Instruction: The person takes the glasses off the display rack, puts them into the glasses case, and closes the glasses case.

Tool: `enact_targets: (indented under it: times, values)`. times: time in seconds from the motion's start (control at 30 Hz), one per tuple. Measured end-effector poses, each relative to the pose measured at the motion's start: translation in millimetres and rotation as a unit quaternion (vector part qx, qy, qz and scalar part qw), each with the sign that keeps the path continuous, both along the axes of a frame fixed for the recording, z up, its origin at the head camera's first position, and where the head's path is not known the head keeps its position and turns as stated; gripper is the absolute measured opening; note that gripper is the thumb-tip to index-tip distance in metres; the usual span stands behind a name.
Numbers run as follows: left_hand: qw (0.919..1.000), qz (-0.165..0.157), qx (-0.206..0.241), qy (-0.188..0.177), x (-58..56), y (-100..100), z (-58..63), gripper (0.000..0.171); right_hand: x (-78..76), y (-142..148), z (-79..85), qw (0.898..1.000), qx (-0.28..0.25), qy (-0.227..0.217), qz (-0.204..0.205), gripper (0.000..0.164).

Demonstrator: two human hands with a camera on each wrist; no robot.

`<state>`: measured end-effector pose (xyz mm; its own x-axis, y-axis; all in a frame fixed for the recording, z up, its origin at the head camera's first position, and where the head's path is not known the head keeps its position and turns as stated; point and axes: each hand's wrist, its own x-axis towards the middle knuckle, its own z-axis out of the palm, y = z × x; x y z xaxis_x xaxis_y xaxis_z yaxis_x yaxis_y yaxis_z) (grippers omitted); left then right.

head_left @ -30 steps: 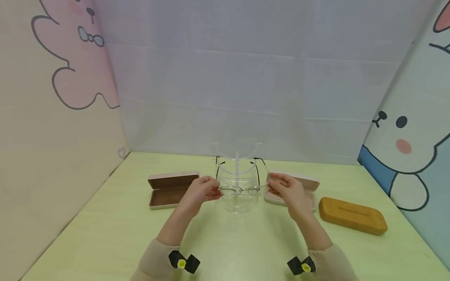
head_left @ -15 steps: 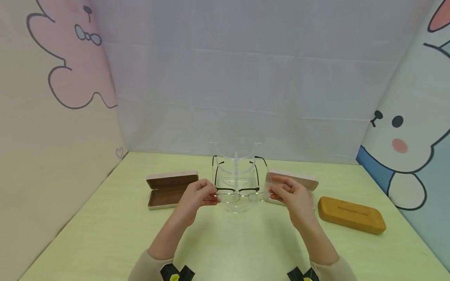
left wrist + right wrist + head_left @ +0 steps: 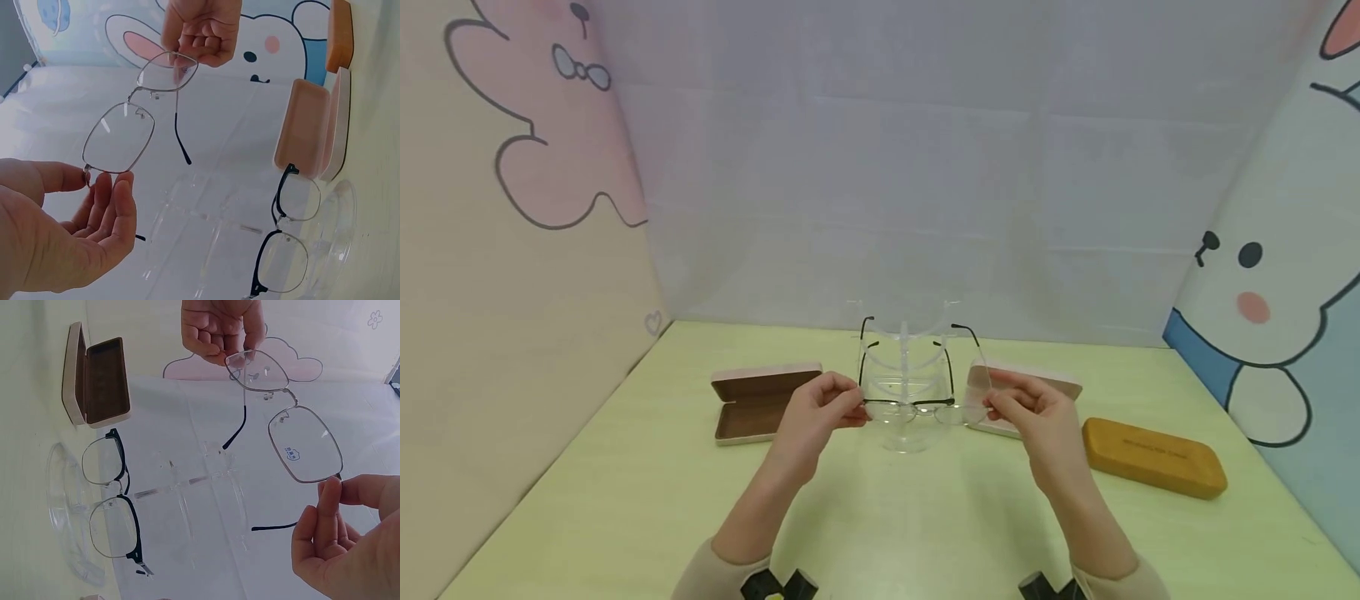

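Observation:
A pair of thin metal-rimmed glasses point(image 3: 119, 137) hangs in the air between both hands, lenses towards the person and temples reaching away. My left hand point(image 3: 822, 410) pinches the left end of the frame, by the hinge. At the opposite end, my right hand point(image 3: 1036, 418) pinches the other hinge corner between thumb and fingers. Behind them stands a clear display stand point(image 3: 905, 367) with several curved arms. Black-browed glasses point(image 3: 115, 528) sit low on that stand, partly overlapped by the held pair in the head view.
An open case point(image 3: 758, 406) with a brown lining lies left of the stand. Another open case point(image 3: 304, 128), pinkish inside, is at its right, partly behind the right hand. A closed mustard-yellow case point(image 3: 1153, 458) lies farther right. White sheeting point(image 3: 850, 167) rises behind the table.
The held glasses look larger and have shifted right, uncovering the black-browed pair's rims. My right hand has moved right, while the left has stayed almost level. The cases and stand have not moved.

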<state>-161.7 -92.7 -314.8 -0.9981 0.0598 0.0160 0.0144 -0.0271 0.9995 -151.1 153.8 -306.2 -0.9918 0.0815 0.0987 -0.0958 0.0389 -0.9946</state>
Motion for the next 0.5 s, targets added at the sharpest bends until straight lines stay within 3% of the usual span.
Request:
enact_targets:
  times: [0.3, 0.5]
  values:
    - [0.9989, 0.047, -0.002, 0.004, 1.5, 4.0, 1.5, 0.015, 2.1, 2.1, 0.4, 1.000, 0.004, 0.028, -0.011, 0.022]
    - [0.9987, 0.045, -0.023, 0.002, 3.3, 3.4, 3.3, 0.014, 2.6, 6.2, 0.7, 0.999, 0.023, 0.030, 0.006, 0.024]
